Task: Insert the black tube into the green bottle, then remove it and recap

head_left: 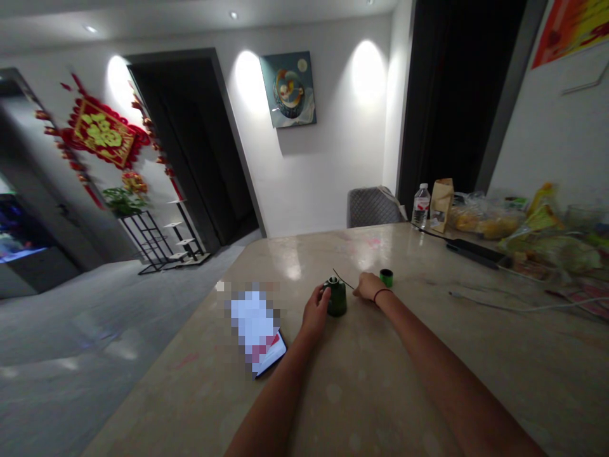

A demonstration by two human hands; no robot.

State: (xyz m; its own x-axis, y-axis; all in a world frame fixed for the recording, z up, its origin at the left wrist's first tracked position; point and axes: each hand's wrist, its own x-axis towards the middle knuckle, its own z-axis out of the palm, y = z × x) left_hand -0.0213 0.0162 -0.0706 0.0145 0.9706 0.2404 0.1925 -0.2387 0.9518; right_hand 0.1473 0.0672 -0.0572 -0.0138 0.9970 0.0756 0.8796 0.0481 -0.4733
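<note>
A small dark green bottle (337, 301) with a pale open neck stands upright on the table. My left hand (316, 308) is wrapped round its left side, thumb near the shoulder. Between the fingers of my right hand (367, 287) is a thin dark stick (343, 279), slanting up and left past the bottle's mouth; its exact kind is too small to tell. A dark band circles my right wrist. Just beyond that hand sits a short green cap (386, 277), its dark hollow side facing up.
A phone (271, 360) with a lit, partly blurred screen lies left of my left arm. At the right are a water bottle (421, 207), a paper bag (442, 204), plastic bags (490, 219), a black power strip (478, 252) and a white cable (518, 308). A chair (373, 208) stands behind the table (361, 393).
</note>
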